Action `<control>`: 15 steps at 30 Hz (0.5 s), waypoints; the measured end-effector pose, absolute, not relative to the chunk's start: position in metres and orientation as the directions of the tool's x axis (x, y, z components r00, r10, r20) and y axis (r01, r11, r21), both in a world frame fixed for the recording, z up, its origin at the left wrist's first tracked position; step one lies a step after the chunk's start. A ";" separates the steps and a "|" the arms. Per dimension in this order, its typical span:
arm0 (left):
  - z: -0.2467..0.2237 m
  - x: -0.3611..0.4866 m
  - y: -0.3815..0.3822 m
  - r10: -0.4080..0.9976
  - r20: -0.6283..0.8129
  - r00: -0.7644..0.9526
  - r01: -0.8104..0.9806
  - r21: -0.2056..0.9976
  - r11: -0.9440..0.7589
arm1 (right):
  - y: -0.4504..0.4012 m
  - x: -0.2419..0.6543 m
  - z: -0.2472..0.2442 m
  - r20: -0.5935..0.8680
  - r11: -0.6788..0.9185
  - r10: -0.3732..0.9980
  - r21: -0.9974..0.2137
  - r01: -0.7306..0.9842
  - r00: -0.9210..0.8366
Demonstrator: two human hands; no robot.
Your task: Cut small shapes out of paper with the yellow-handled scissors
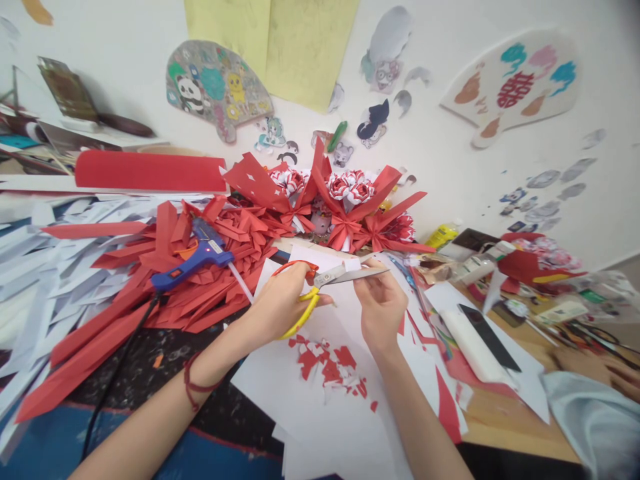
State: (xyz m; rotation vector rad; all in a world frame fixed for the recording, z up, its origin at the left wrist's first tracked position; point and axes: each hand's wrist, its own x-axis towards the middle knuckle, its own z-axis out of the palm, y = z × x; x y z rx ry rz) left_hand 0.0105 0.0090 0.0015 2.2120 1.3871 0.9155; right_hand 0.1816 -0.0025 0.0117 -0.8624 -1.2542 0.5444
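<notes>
Left hand: in close at the centre, the left hand [283, 293], red cord at the wrist, had its fingers wrapped through the grips and was grasping the scissors
Scissors: the steel-bladed scissors with red and yellow handles [327, 277] pointed right, above the table, blades reaching the other hand
Right hand: over on the other side, the right hand [383, 307] had finger and thumb pinched on a small white paper piece [351, 265], right at the blades
Scraps: below them, torn-looking red and white paper scraps [330, 370] lay scattered across large white paper sheets [345, 427]
Glue gun: a blue plastic glue gun [193, 263] rested on a heap of folded red paper strips [215, 293], its pale label too small to read
Bouquets: red-and-white paper flowers in red wrapping [353, 187] stood against the wall
Wall writing: and there it was, a red double-happiness character on the white fan-shaped board [515, 87], the clearest writing in view
Bottle: the yellow plastic bottle [443, 233] carried print too blurred to make out
Neighbour: at the right edge, a co-worker's pale blue sleeve [583, 407] rested near a black phone [490, 337]
</notes>
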 end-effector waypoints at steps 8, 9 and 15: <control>0.004 0.010 0.008 0.892 0.342 0.296 0.652 0.611 -0.450 | -0.002 0.183 0.010 0.582 0.580 0.772 -0.809 0.092 0.256; 0.005 0.010 0.008 0.892 0.340 0.297 0.654 0.609 -0.449 | -0.002 0.183 0.010 0.582 0.579 0.770 -0.809 0.096 0.260; 0.006 0.009 0.007 0.895 0.332 0.299 0.647 0.618 -0.446 | -0.001 0.184 0.009 0.592 0.592 0.764 -0.802 0.087 0.256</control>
